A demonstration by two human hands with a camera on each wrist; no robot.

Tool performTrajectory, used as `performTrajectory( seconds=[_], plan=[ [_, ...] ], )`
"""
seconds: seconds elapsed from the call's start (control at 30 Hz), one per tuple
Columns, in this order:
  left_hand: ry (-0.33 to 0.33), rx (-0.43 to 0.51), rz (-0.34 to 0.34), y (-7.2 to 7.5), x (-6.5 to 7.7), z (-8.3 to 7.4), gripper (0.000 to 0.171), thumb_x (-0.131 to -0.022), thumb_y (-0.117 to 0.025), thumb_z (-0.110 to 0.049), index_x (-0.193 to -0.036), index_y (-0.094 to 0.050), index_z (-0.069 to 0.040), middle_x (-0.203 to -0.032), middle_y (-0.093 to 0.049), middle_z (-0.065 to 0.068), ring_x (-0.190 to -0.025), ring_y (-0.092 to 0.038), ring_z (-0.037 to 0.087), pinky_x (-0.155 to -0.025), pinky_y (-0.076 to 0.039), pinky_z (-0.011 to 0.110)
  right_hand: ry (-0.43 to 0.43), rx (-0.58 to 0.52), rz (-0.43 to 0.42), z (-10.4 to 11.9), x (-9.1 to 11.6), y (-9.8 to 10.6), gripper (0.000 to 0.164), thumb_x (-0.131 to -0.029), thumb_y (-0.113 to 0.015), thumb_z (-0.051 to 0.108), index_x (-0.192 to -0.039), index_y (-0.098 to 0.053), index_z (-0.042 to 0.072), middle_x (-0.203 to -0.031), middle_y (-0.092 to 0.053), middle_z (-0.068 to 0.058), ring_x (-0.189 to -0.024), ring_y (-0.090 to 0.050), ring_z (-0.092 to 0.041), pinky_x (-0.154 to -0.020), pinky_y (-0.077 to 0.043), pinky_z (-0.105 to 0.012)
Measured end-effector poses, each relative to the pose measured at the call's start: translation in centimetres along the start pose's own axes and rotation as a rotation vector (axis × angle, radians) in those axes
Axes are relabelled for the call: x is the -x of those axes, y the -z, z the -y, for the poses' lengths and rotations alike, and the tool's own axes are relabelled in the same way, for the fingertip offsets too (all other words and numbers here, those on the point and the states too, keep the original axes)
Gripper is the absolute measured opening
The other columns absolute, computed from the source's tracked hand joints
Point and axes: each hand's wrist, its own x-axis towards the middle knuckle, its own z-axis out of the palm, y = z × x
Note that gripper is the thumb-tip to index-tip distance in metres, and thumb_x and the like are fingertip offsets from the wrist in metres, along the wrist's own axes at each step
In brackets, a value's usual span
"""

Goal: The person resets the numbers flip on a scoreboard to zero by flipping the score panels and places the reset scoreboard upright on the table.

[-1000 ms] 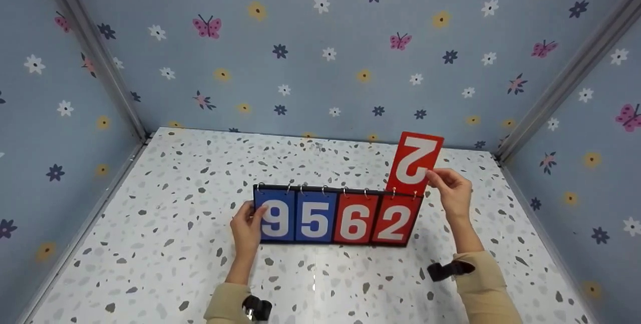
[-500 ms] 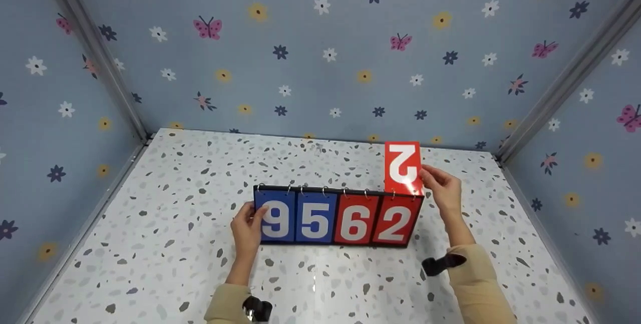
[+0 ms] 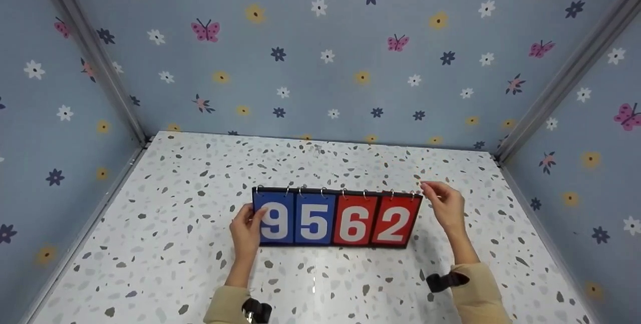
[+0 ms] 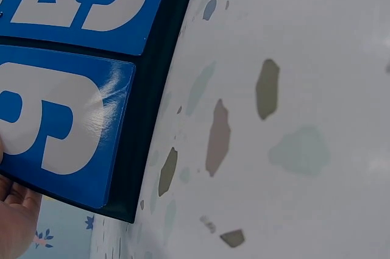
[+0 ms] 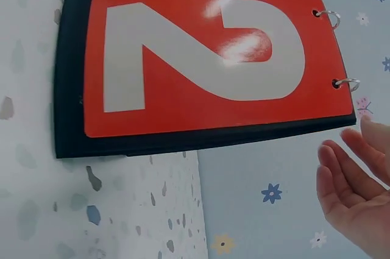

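A flip scoreboard (image 3: 313, 219) stands on the table, its ringed number cards reading 9 and 5 on blue, 6 and 2 on red. My left hand (image 3: 246, 226) grips its left edge, thumb in front over the blue 9 card (image 4: 55, 125) and fingers behind. Just off the top right corner, by the rings of the red 2 card (image 5: 201, 58), is my right hand (image 3: 447, 206). Its fingers are loosely bent and hold nothing, as the right wrist view shows. The back of the scoreboard is hidden.
The speckled white table (image 3: 175, 194) reaches back to a flowered blue panel (image 3: 300, 63). Similar panels rise on the left and right, joined by grey metal posts (image 3: 566, 78). A black strap (image 3: 448, 281) is on the right sleeve.
The raised red 2 card has gone over behind the scoreboard, out of sight. My right hand has let go of it and moved slightly left and down. The left hand keeps its grip.
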Motion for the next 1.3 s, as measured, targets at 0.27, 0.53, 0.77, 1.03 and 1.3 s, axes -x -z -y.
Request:
performTrajectory(
  seconds=[0.27, 0.53, 0.77, 1.03, 1.3],
  plan=[
    [0.019, -0.005, 0.0, -0.1, 0.0, 0.1, 0.013, -0.08, -0.062, 0.001, -0.083, -0.057, 0.012, -0.075, -0.06, 0.021, -0.066, -0.056, 0.028, -0.058, -0.042, 0.016, 0.097, -0.063, -0.164, -15.4, 0.3, -0.9, 0.019, -0.072, -0.074, 0.022, -0.089, -0.069, 0.015, -0.084, -0.065, -0.002, -0.072, -0.061, -0.015, -0.062, -0.047, -0.021],
    [-0.007, -0.017, 0.001, 0.0, 0.0, 0.2, 0.012, -0.08, -0.062, 0.002, -0.083, -0.057, 0.012, -0.074, -0.061, 0.021, -0.064, -0.056, 0.031, -0.056, -0.043, 0.015, 0.071, -0.011, -0.22, -16.6, 2.7, -2.3, 0.024, -0.063, -0.08, 0.024, -0.081, -0.065, 0.019, -0.076, -0.062, 0.001, -0.065, -0.059, -0.014, -0.058, -0.046, -0.019],
    [0.008, -0.008, 0.0, 0.0, -0.1, 0.1, 0.013, -0.08, -0.063, 0.001, -0.083, -0.057, 0.013, -0.074, -0.061, 0.022, -0.063, -0.056, 0.032, -0.056, -0.042, 0.015, 0.045, 0.022, -0.245, -14.9, 4.3, -3.6, 0.03, -0.06, -0.081, 0.03, -0.081, -0.06, 0.025, -0.074, -0.059, 0.007, -0.065, -0.058, -0.01, -0.055, -0.045, -0.018],
    [0.009, -0.026, 0.003, 0.0, 0.0, 0.2, 0.012, -0.08, -0.063, 0.001, -0.083, -0.057, 0.012, -0.074, -0.061, 0.021, -0.064, -0.056, 0.03, -0.057, -0.043, 0.017, 0.007, 0.013, -0.243, -13.4, 5.0, -3.6, 0.03, -0.062, -0.081, 0.027, -0.079, -0.06, 0.014, -0.072, -0.059, 0.0, -0.064, -0.056, -0.011, -0.056, -0.044, -0.017],
    [0.006, -0.007, 0.002, 0.0, 0.0, 0.1, 0.012, -0.08, -0.062, 0.002, -0.082, -0.056, 0.012, -0.073, -0.06, 0.021, -0.064, -0.055, 0.032, -0.057, -0.043, 0.017, -0.032, 0.023, -0.228, -14.6, 4.7, -3.5, 0.021, -0.066, -0.077, 0.027, -0.076, -0.063, 0.015, -0.071, -0.061, 0.0, -0.063, -0.058, -0.011, -0.057, -0.045, -0.016]
  ],
)
